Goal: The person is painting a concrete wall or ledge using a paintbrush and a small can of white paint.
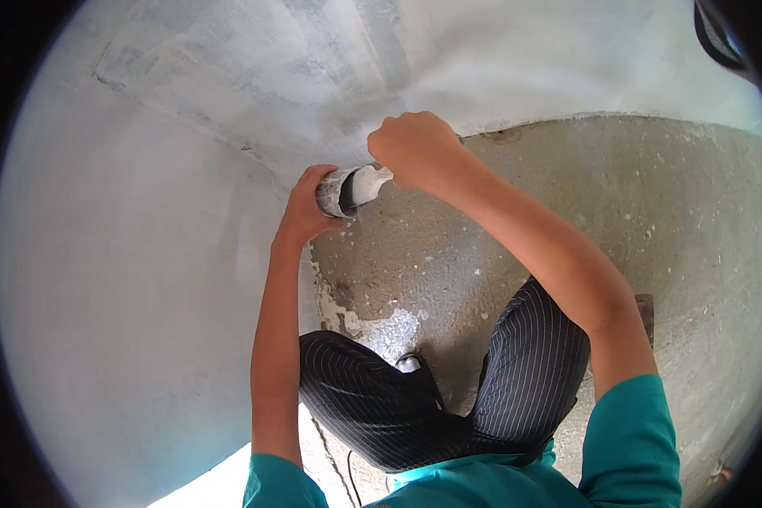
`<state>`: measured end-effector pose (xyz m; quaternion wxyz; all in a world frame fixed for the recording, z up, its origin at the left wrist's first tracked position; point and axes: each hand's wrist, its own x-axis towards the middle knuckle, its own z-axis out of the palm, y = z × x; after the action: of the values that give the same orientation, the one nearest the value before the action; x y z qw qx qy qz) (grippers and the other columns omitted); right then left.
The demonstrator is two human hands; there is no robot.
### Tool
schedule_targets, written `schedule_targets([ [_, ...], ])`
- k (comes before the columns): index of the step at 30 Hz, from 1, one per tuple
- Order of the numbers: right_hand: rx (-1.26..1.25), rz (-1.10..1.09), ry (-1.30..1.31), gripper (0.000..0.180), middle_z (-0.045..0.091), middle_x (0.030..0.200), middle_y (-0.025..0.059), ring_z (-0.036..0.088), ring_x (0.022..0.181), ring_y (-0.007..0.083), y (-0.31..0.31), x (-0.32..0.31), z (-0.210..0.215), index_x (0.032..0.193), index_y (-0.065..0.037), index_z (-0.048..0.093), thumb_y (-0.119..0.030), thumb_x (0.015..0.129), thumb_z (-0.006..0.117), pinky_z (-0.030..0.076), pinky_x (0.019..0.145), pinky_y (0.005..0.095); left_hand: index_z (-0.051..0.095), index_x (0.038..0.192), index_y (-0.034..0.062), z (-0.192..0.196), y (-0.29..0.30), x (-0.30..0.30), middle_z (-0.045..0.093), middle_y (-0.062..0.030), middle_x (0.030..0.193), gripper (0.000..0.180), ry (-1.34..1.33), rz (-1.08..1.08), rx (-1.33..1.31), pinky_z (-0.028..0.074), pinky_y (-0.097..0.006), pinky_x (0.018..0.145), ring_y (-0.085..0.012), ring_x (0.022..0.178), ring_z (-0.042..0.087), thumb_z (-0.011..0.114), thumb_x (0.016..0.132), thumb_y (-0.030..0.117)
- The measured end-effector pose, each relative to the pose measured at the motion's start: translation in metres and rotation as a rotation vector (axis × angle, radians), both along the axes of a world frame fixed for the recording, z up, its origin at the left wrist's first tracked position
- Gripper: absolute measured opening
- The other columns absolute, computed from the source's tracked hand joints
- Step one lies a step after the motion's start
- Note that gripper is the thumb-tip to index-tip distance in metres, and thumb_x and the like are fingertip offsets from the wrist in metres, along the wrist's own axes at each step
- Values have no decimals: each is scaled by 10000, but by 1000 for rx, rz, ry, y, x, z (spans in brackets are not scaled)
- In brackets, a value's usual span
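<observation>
At the left stands a grey wall (127,254), smooth, with a rough seam where it meets the far wall (499,59). Close by the corner, the left hand (303,207) is clamped round a cup (329,194), fingers on its far side and thumb on its near side. The cup is tipped, its mouth facing right, well clear of the knees. It looks light and fairly stiff, probably thin-walled; the pale smears on its outside may make it slick, so the best hold seems to be round the body, below the rim, as the hand has it.

Just right of the cup's dark inside is the white-coated end of a tool (368,184), at the mouth; whether it touches the inner wall I cannot tell. It looks slim and light, the coating wet or pasty, so the clean handle would be the place to grip. The right hand (415,151) is closed in a fist at the tool's right end, the white part sticking out left of the fingers; how the fingers wrap the handle is hidden. Farther right and nearer lies the speckled concrete floor (567,199).
</observation>
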<state>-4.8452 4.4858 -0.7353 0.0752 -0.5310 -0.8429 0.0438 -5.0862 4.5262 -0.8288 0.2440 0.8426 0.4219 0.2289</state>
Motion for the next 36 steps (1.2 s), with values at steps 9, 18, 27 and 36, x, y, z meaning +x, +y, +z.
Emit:
schedule_targets([
  [9, 70, -20, -16, 53, 673, 787, 128, 680, 759, 254, -6, -10, 5, 734, -58, 662, -18, 704, 680, 525, 576, 351, 528, 1169, 81, 5, -1, 6, 556, -93, 1152, 837, -25, -14, 13, 475, -368, 923, -292, 1069, 558, 816, 391, -29],
  [18, 73, -5, 23, 55, 668, 789, 114, 677, 748, 257, -4, -14, -7, 743, -58, 662, -32, 703, 689, 523, 572, 354, 534, 1194, 91, 5, 0, 5, 538, -81, 1206, 862, 61, -26, 77, 459, -384, 967, -297, 1138, 517, 806, 386, -36],
  [27, -57, -109, 117, 68, 665, 838, 135, 683, 774, 272, -10, -18, 2, 786, -50, 669, -37, 719, 671, 529, 578, 363, 553, 1182, 94, 20, 4, 1, 546, -92, 1207, 841, 69, -28, 57, 461, -381, 961, -306, 1128, 526, 795, 386, -30],
  [36, -55, -86, 170, 58, 666, 828, 139, 683, 769, 280, -11, -14, 4, 793, -37, 664, -33, 737, 652, 531, 577, 369, 568, 1176, 84, 33, 3, -2, 551, -95, 1202, 829, 107, -74, 82, 464, -383, 945, -306, 1118, 530, 788, 387, -38],
])
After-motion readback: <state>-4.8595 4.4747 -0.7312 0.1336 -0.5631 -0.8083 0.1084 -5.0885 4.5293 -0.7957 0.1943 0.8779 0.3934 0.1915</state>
